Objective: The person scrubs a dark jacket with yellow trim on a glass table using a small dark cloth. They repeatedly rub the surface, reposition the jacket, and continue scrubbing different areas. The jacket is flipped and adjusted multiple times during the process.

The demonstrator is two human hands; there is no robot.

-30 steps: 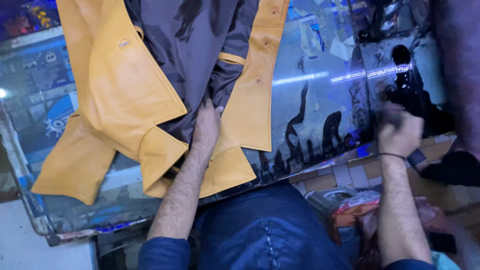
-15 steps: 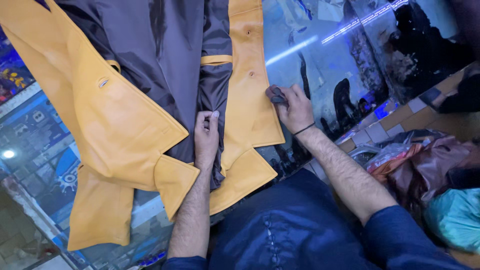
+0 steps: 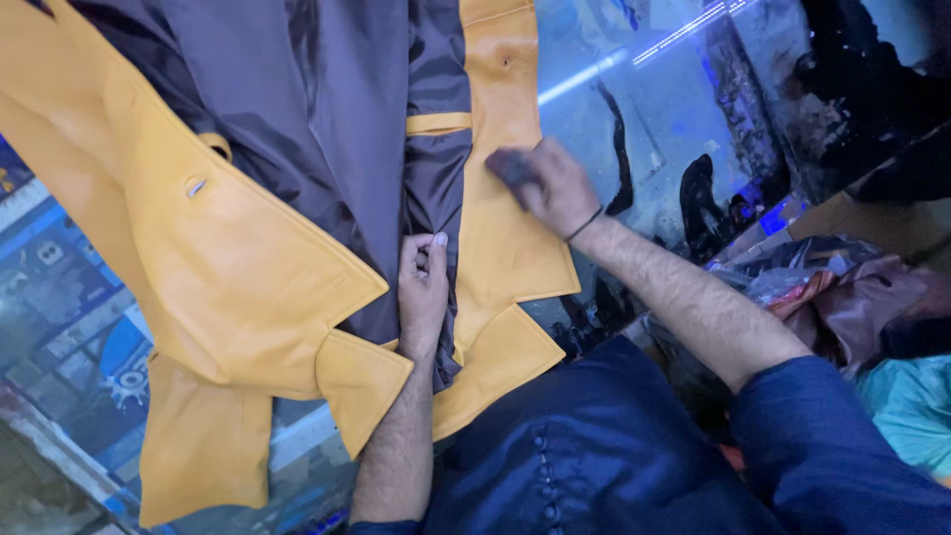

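Note:
A yellow leather jacket [image 3: 228, 267] lies open on a glass counter [image 3: 644, 119], its dark grey lining [image 3: 327, 109] facing up. My left hand [image 3: 424, 287] pinches a fold of the lining near the collar end. My right hand [image 3: 545, 188] presses a dark sponge or cloth pad [image 3: 510, 165] against the right yellow front panel [image 3: 500, 238], just below a yellow tab [image 3: 438, 123] on the lining.
The glass counter top reflects a bright light strip [image 3: 684, 25]. At right lie crumpled plastic bags and brownish material [image 3: 842, 297], with a teal item [image 3: 906, 396] lower right. Printed boxes [image 3: 59, 297] show under the glass at left.
My right hand came back from the far right of the counter with the dark pad and now rests on the jacket's yellow panel. My left hand stayed on the lining.

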